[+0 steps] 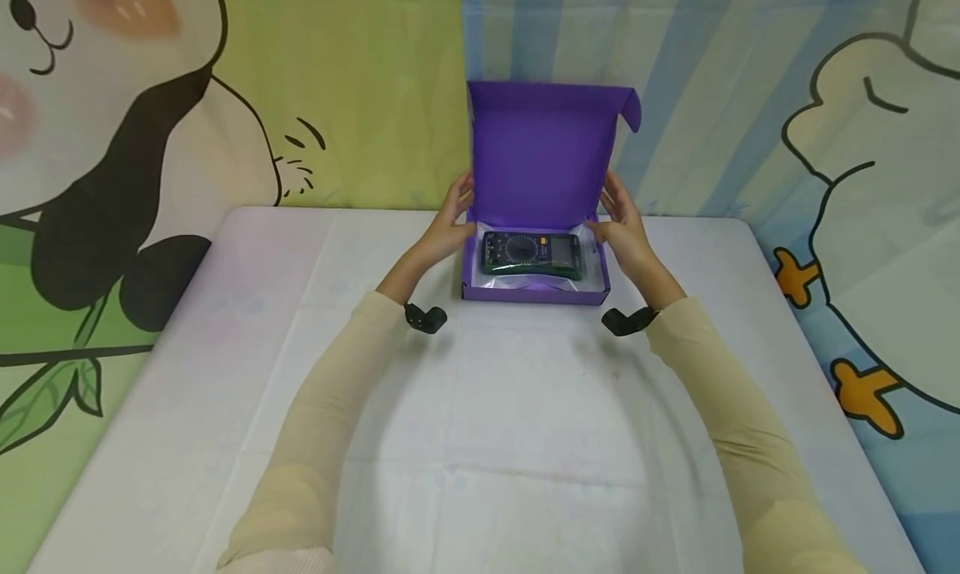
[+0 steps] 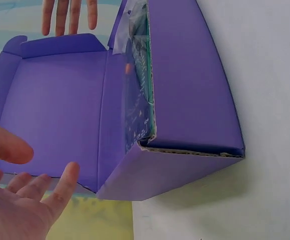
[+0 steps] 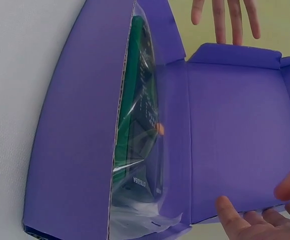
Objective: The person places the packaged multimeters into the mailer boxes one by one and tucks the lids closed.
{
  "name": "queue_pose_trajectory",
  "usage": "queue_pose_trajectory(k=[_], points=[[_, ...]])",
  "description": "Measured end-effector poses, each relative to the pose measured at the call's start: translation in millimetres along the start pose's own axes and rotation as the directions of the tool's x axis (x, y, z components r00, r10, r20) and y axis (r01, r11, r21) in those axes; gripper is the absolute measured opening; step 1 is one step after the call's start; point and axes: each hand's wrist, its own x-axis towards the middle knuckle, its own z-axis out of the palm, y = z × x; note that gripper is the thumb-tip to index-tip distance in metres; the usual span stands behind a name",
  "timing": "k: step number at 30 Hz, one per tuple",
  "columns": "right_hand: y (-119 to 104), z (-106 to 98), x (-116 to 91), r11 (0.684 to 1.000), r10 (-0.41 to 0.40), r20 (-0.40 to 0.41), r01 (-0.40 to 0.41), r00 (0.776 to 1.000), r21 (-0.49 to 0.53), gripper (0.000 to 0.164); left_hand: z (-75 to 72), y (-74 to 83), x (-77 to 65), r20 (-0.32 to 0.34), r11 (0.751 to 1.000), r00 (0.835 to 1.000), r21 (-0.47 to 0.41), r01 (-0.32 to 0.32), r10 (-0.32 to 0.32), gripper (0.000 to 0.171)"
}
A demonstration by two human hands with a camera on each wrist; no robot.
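Observation:
A purple cardboard box (image 1: 536,295) stands on the table with its lid (image 1: 542,153) raised. Inside lies a multimeter (image 1: 531,255) with a dark face and green edge, wrapped in a clear plastic bag (image 3: 134,220). My left hand (image 1: 450,224) is at the box's left side, its fingers spread and loosely bent beside the lid's edge. On the opposite side, my right hand (image 1: 621,224) has its fingers extended next to the lid, thumb toward the box. Both wrist views show thumb and fingers apart; whether fingertips touch the cardboard I cannot tell.
A white-covered table (image 1: 487,441) carries the box near its back edge. Directly behind hangs a printed cloth backdrop (image 1: 360,91) with cartoon animals. Small black devices (image 1: 426,319) are worn at both wrists.

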Motion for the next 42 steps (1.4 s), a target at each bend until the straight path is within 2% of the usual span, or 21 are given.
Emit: queue_pose_trajectory(k=[4,8,15,19,26,28,31,35,38,42], points=[[1,-2,-2,1.0,0.003,0.003,-0.003,1.0,0.012,0.097,1.7,10.6,-6.7,-0.012,1.0,1.0,-0.007,0.011,-0.011,0.081],[0,-3,-4,1.0,-0.004,0.003,0.004,1.0,0.007,0.095,1.2,-3.9,-1.5,-0.029,0.999,0.999,-0.03,-0.021,0.021,0.082],[-2,-6,-4,1.0,-0.021,-0.007,0.021,1.0,0.019,0.095,0.0,-4.7,-1.3,-0.041,0.999,0.999,-0.041,-0.013,0.011,0.081],[-1,-7,-5,0.999,-0.03,-0.014,0.03,0.999,0.018,0.095,-1.7,-19.6,3.5,-0.052,0.998,0.998,-0.043,-0.035,0.032,0.082],[3,-8,-10,0.997,-0.056,-0.017,0.057,0.998,0.058,0.092,-1.8,-24.2,0.0,-0.066,1.0,0.998,-0.004,-0.025,0.024,0.085],[4,-8,-11,0.995,-0.058,-0.009,0.058,0.998,0.079,0.087,-2.2,-24.6,-1.3,-0.069,1.0,0.997,0.0,-0.018,0.018,0.085],[6,-8,-12,0.991,-0.054,-0.01,0.055,0.998,0.12,0.071,-2.2,-23.1,-4.1,-0.075,1.0,0.997,0.01,-0.005,0.006,0.086],[10,-7,-12,0.983,-0.043,-0.048,0.051,0.998,0.177,0.049,-0.5,-9.2,-13.0,-0.07,0.999,0.998,0.033,0.013,-0.011,0.085],[13,-8,-13,0.976,-0.034,-0.081,0.05,0.996,0.21,0.041,1.0,0.3,-18.8,-0.062,0.999,0.998,0.048,0.012,-0.009,0.082],[17,-9,-15,0.966,-0.018,-0.149,0.056,0.989,0.254,0.036,1.8,1.1,-20.1,-0.064,0.998,0.998,0.054,0.016,-0.013,0.08]])
